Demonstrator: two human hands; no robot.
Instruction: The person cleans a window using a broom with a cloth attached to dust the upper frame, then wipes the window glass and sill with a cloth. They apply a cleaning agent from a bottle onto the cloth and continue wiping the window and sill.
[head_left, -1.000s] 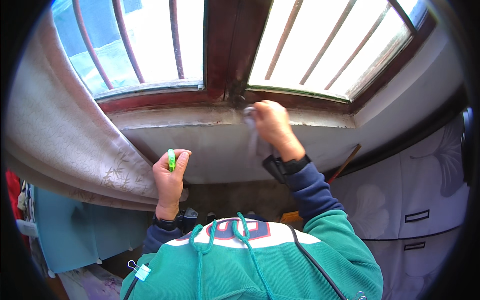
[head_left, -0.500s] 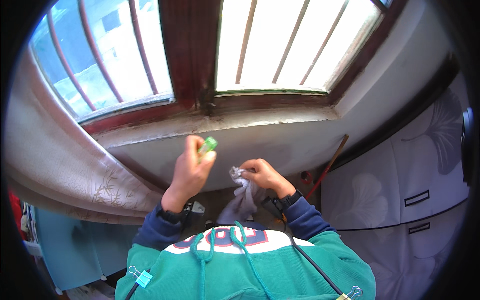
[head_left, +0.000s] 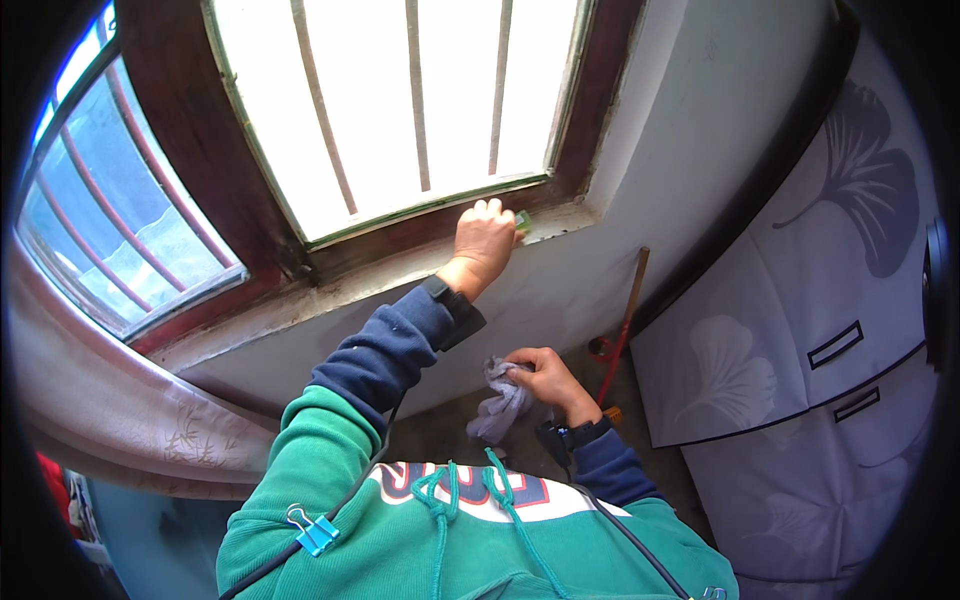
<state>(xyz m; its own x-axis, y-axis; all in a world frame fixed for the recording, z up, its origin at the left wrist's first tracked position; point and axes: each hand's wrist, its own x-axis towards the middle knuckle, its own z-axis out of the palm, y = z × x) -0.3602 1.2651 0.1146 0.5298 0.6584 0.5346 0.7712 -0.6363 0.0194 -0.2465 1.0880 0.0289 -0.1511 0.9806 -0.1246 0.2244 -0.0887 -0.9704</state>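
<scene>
My left hand (head_left: 484,246) is closed round a small translucent green plastic thing (head_left: 522,224), whose end pokes out on the right side of the fist. Its kind does not show. That fist is up at the pale window sill (head_left: 560,222), just below the frame of the right-hand window. Lower down, in front of my chest, my right hand (head_left: 550,378) pinches a crumpled greyish-white cloth (head_left: 492,412), which hangs loosely from the fingers.
Barred windows (head_left: 420,90) in dark red frames rise ahead. At the left hangs a pale curtain (head_left: 180,425). A red stick (head_left: 624,330) leans on the wall, beside a grey fabric cabinet (head_left: 740,350) with a leaf pattern at the right.
My left hand has moved right and forward to the sill with the green thing. The right hand still grips the cloth, slightly lower. The view has turned rightward.
</scene>
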